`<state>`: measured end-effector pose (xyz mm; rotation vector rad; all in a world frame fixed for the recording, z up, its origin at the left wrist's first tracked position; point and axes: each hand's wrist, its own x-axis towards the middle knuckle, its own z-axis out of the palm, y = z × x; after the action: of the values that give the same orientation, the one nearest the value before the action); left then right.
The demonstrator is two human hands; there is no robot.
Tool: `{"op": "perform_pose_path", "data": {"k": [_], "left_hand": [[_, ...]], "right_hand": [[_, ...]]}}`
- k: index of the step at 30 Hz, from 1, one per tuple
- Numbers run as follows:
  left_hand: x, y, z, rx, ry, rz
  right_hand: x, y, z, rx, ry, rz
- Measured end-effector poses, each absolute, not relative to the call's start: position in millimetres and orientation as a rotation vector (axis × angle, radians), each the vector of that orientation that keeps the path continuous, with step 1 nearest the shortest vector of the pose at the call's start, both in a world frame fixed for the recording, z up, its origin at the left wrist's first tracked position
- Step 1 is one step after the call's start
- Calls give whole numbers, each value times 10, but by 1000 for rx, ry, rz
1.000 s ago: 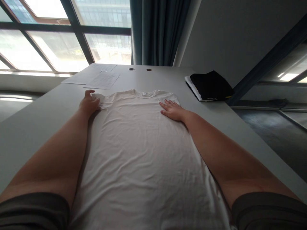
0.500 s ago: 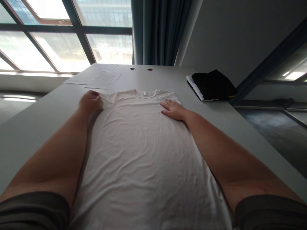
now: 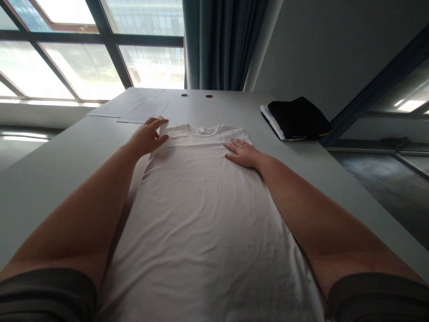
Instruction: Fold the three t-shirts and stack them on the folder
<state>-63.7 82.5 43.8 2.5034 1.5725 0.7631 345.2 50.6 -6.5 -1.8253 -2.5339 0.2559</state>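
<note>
Shirt [image 3: 204, 201] was off-white and plain, greyer in its shaded folds; neck label [image 3: 201, 130] a brighter white. Desk [image 3: 67, 165] showed pale grey. Papers [image 3: 147, 110] were white, faintly marked with fine grey lines. Folder [image 3: 300, 118] was black, with white pages [image 3: 271, 120] along one edge and a small yellow strip [image 3: 324, 134] at a corner. Of two round holes, the left hole [image 3: 184, 95] was pale-ringed, the right hole [image 3: 209, 96] reddish brown. Curtain [image 3: 221, 44] was dusky blue-grey, banded light and dark by pleats. Window bars [image 3: 110, 40] read nearly black, sash [image 3: 73, 28] brown. Person's sleeves [image 3: 47, 290] were dark grey; wall [image 3: 328, 49], dim grey.
</note>
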Motion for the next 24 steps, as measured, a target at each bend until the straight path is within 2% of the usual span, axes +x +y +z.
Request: {"op": "perform_pose_path", "data": {"k": [2, 5, 10, 12, 15, 19, 24], "left_hand": [[-592, 824, 402, 2509, 1470, 780], [-566, 853, 270, 2482, 1632, 737], [-463, 826, 86, 2583, 1751, 121], [-387, 774, 127, 2634, 1724, -60], [-288, 707, 293, 2655, 1793, -151], [-233, 685, 491, 2496, 1961, -380], [-213, 667, 536, 2417, 2006, -598]], "right_hand": [[3451, 502, -62, -1825, -2547, 246], [3457, 503, -63, -1811, -2561, 238], [3453, 494, -47, -1818, -2557, 252], [3444, 487, -36, -1829, -2557, 260], [3436, 484, -31, -1844, -2555, 266], [3454, 505, -59, -1820, -2554, 253], [3467, 523, -79, -1797, -2553, 249]]}}
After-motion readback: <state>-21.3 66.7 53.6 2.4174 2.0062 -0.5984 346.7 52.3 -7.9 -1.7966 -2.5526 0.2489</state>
